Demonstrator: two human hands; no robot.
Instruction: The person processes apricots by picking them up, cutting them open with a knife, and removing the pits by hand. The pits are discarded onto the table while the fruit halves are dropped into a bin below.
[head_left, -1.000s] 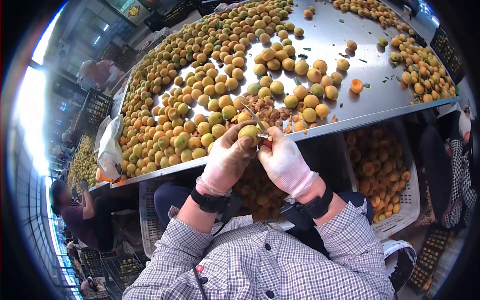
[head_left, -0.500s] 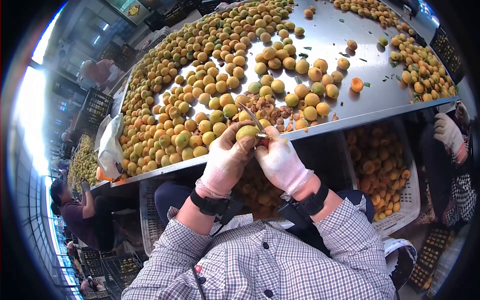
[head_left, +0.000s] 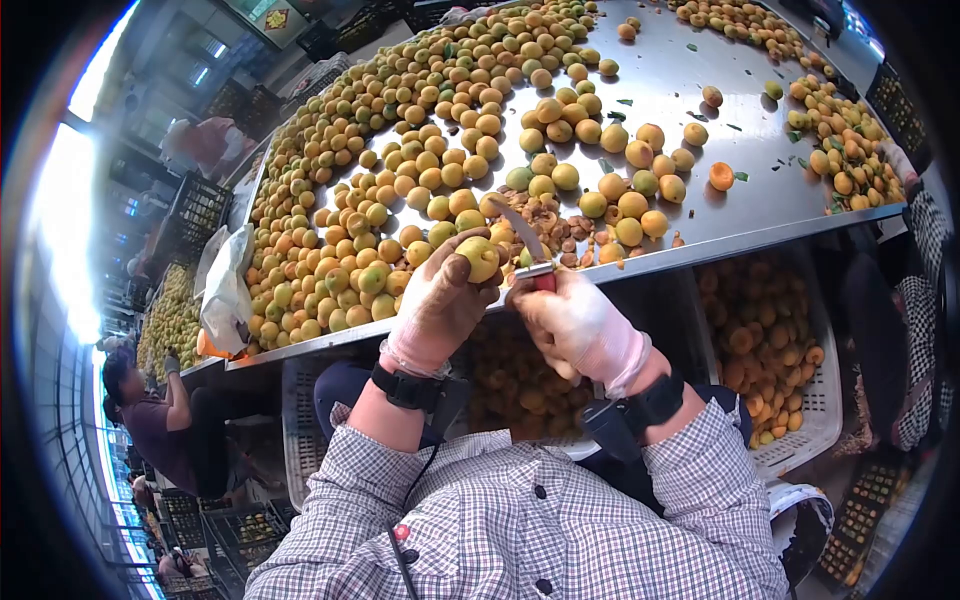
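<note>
My left hand [head_left: 443,300], in a stained pale glove, grips a yellow-green apricot [head_left: 479,258] between thumb and fingers. In my gloved right hand [head_left: 575,318] is a curved knife [head_left: 537,262] with a red handle, its blade pointing up and away from me. The blade stands to the right of the apricot, apart from it. Just beyond both hands, a heap of brown pits [head_left: 545,222] lies near the table edge, among whole apricots [head_left: 340,285].
The metal table [head_left: 700,225] has a raised front edge. Below it, a white crate [head_left: 815,425] of apricot halves stands at right; more halves [head_left: 525,390] lie under my hands. A white bag [head_left: 228,290] hangs at left. A co-worker [head_left: 150,410] sits on the left.
My hands have moved apart. The knife has come away from the apricot to the right, and the left hand has turned the fruit upward. The co-worker's hand at right has reached to the table fruit.
</note>
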